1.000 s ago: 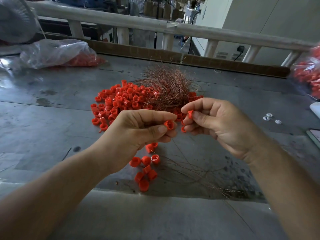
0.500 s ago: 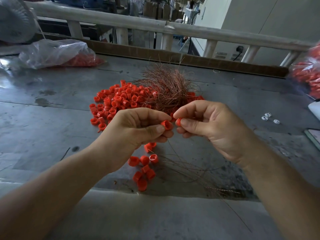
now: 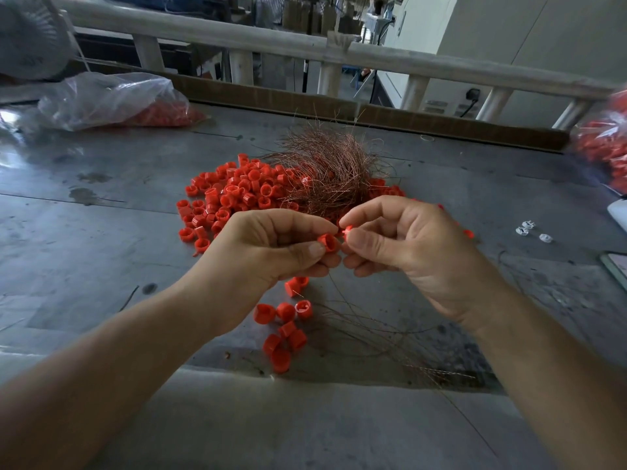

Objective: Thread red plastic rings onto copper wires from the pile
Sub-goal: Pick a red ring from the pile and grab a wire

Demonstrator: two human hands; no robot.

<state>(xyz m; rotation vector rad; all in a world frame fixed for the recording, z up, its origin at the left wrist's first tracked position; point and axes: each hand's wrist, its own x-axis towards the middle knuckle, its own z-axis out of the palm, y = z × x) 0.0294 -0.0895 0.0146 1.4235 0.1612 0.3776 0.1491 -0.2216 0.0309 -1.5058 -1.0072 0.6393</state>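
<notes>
My left hand [image 3: 271, 252] pinches a red plastic ring [image 3: 328, 241] between thumb and fingers. Right beside it, my right hand [image 3: 407, 252] pinches a second red ring [image 3: 346, 229], almost touching the first. A thin copper wire [image 3: 339, 293] hangs down from between the hands. Behind them lies a pile of red rings [image 3: 237, 195] with a tangle of copper wires [image 3: 332, 171] on its right side. Several rings on wires [image 3: 285, 330] lie on the table below my hands, their wires [image 3: 390, 337] trailing to the right.
A clear plastic bag of red rings [image 3: 112, 100] lies at the back left, another bag [image 3: 604, 154] at the right edge. Three small white parts [image 3: 529, 230] sit to the right. A wooden rail [image 3: 339, 52] borders the grey table [image 3: 101, 266] at the back.
My right hand has moved left with its ring, closing the gap to the ring in my left hand. The left hand has stayed nearly still.
</notes>
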